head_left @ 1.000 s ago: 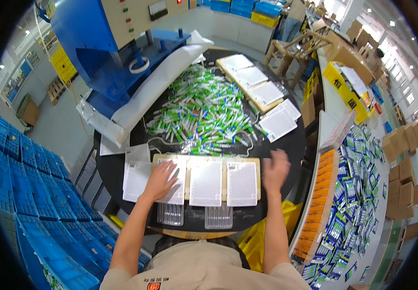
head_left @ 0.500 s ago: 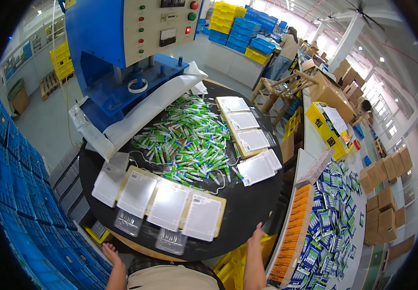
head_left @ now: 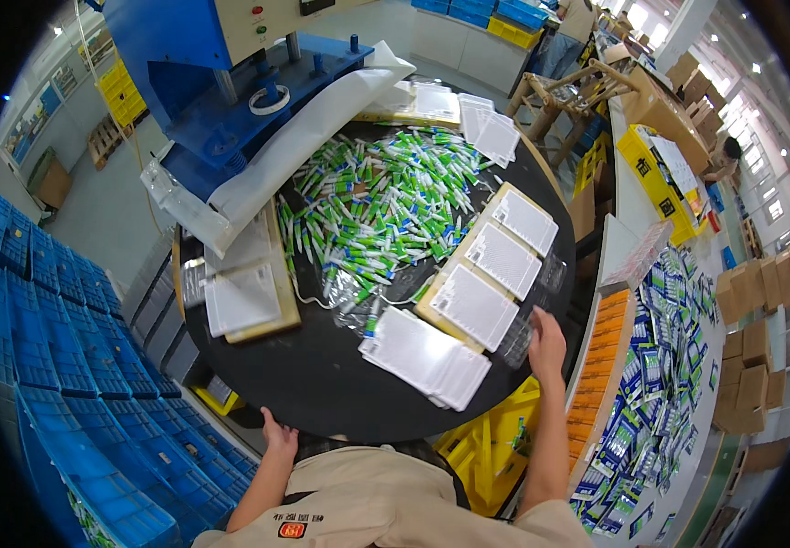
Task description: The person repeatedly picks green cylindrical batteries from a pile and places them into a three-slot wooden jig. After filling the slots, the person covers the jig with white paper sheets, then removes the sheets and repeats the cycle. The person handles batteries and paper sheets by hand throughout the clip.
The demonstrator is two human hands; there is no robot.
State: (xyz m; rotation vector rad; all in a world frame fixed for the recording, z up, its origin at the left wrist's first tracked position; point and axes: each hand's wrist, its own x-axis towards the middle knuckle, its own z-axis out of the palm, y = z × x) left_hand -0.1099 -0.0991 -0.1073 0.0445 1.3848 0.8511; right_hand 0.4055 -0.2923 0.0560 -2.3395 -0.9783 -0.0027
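My left hand is at the front left rim of the round black table, fingers apart and nothing in it. At the right rim lies my right hand, fingers stretched out, beside a clear plastic blister. Next to it a yellowish board carries several white cards. A loose stack of white cards lies at the front. Green and white tubes with blue parts are heaped mid-table. Another board with cards sits at the left.
A blue press stands over the table's far left, with a white sheet roll before it. Stacked blue crates line the left. Packaged tubes cover a right-hand bench beside an orange box row. A yellow crate sits below.
The tabletop has turned counterclockwise: the front board has swung to the right, the right one to the back. My left hand has come to the rim; my right has moved farther along it.
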